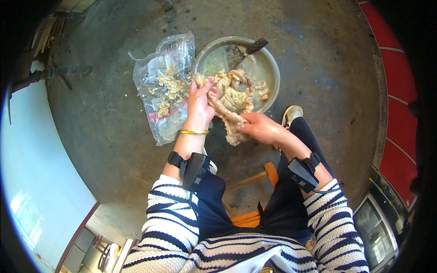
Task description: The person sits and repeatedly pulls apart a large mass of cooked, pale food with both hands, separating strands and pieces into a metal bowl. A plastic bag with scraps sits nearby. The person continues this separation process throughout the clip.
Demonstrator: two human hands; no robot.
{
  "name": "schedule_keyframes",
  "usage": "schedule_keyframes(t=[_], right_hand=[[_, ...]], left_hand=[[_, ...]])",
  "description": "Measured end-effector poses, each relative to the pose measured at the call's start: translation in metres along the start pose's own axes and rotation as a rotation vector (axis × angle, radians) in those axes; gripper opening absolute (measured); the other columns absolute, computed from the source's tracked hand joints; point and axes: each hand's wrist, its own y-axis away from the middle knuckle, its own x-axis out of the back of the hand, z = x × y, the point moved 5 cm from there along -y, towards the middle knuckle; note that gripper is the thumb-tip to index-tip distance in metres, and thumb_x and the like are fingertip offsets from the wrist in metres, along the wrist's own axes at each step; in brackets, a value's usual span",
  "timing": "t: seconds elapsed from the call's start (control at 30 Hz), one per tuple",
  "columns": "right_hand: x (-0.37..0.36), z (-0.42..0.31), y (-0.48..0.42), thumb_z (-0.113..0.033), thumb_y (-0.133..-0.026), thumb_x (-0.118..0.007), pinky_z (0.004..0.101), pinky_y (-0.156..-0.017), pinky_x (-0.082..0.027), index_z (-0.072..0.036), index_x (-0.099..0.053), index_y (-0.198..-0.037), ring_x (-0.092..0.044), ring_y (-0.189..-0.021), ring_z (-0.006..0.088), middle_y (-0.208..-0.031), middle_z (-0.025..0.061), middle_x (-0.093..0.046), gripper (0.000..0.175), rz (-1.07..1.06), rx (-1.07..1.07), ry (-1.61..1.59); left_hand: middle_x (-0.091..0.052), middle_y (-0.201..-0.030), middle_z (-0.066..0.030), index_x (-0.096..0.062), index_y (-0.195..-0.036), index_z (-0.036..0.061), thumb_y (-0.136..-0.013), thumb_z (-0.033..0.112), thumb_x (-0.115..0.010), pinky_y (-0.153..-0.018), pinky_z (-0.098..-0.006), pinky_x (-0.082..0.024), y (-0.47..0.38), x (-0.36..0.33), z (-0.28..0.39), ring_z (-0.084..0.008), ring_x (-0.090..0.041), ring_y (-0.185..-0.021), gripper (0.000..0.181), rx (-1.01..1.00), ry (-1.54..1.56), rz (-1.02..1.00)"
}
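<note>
My left hand [202,102] grips one stretch of a pale, wet animal intestine [222,110] at the near left rim of a round metal basin [277,85]. Lower and to the right, my right hand [260,127] pinches the same length, and a ragged, fatty-looking flap [235,137] hangs below the fingers. More coils of intestine [251,90] lie in the basin, partly in cloudy water [215,63]. A broad-bladed knife [235,57] rests in the basin, its dark patterned handle [257,46] propped over the far rim. Neither hand touches it.
Left of the basin, a clear plastic bag [150,73] lies spread on the concrete floor [102,112] with pale yellowish scraps [172,83] on it. A wooden stool [247,218] is beneath me. Red panels [397,78] line the right side. A dark bar [65,72] juts in at left.
</note>
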Motion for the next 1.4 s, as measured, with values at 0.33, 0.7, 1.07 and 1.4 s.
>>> schedule_keyframes(t=[0.33,0.7,1.07,1.4], right_hand=[[0.037,-0.015,-0.015,-0.031,-0.089,-0.054,0.0292,-0.082,-0.04,-0.008,-0.051,-0.113,-0.049,-0.101,0.0119,-0.106,0.0036,-0.055,0.034,0.362,0.14,-0.674],[0.047,-0.022,-0.025,-0.015,-0.088,-0.049,0.0239,-0.07,-0.043,-0.008,-0.057,-0.097,-0.055,-0.078,0.009,-0.09,0.0003,-0.06,0.014,0.456,0.321,-1.069],[0.035,-0.035,-0.022,-0.026,-0.092,-0.046,0.0242,-0.066,-0.045,-0.006,-0.055,-0.098,-0.055,-0.074,0.01,-0.087,0.0023,-0.059,0.023,0.424,0.231,-0.995],[0.025,-0.049,-0.019,-0.017,-0.081,-0.059,0.0261,-0.072,-0.045,-0.001,-0.054,-0.095,-0.055,-0.079,0.012,-0.088,0.0043,-0.059,0.021,0.37,0.344,-0.402]], left_hand=[[-0.06,-0.097,-0.0041,-0.061,-0.104,0.0,-0.083,0.003,-0.053,-0.067,-0.0199,-0.042,0.046,-0.057,0.002,-0.0067,-0.052,-0.077,0.022,-0.377,-0.704,-0.243],[-0.053,-0.105,-0.0061,-0.047,-0.116,0.0029,-0.077,-0.005,-0.051,-0.082,-0.027,-0.044,0.046,-0.066,0.006,-0.0133,-0.052,-0.093,0.041,-0.405,-0.53,-0.319],[-0.056,-0.093,-0.0174,-0.053,-0.102,0.0015,-0.079,0.012,-0.057,-0.077,-0.0367,-0.045,0.07,-0.096,0.031,-0.0328,-0.054,-0.085,0.026,-1.032,-1.276,-0.336],[-0.058,-0.071,-0.0106,-0.054,-0.081,0.0018,-0.089,0.011,-0.044,-0.058,-0.0332,-0.045,0.031,-0.06,0.043,-0.0218,-0.057,-0.064,0.016,-0.618,-0.991,-0.134]])
